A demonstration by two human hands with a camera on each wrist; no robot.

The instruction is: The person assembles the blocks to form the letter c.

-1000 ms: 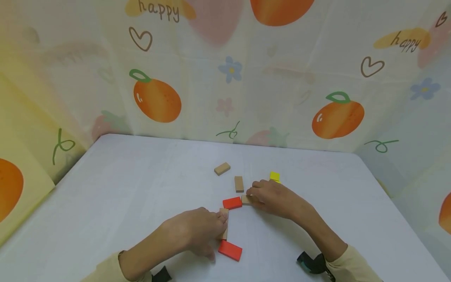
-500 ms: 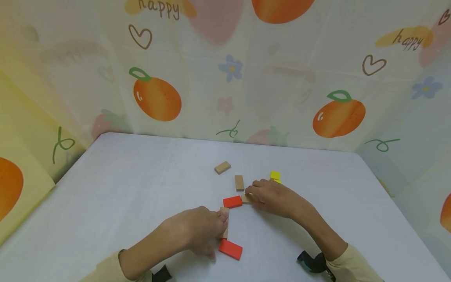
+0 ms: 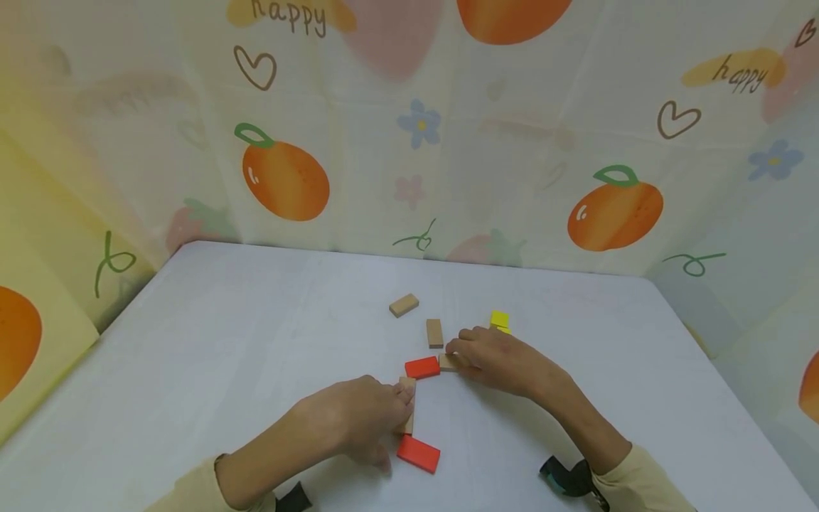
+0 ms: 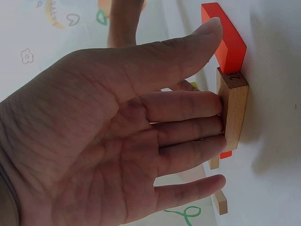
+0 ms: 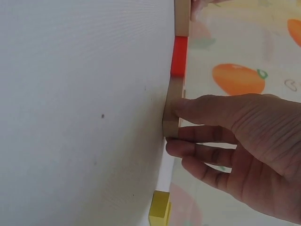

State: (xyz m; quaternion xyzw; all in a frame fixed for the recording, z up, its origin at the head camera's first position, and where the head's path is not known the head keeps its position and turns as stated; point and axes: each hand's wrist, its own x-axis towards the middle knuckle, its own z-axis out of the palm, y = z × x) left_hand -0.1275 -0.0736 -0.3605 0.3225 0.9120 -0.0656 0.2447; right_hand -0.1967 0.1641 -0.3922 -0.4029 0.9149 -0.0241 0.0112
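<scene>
In the head view my left hand [image 3: 348,416] lies beside a plain wooden block [image 3: 408,424]. The left wrist view shows straight fingertips touching that block's [image 4: 236,113] side, with the thumb over a red block [image 4: 230,42] that abuts it. My right hand [image 3: 495,358] pinches another wooden block [image 3: 448,363] near its end, thumb on one side and fingers on the other, as the right wrist view shows. Between the two wooden blocks lies a second red block [image 5: 178,56], touching both ends. The blocks form a bent line; my left hand partly covers its middle.
Two loose wooden blocks lie farther back, one tilted [image 3: 404,306] and one lengthwise [image 3: 434,333]. Yellow blocks [image 3: 500,318] sit just behind my right hand, partly hidden by it. A white table [image 3: 256,320] carries everything, with a patterned cloth [image 3: 499,156] behind it.
</scene>
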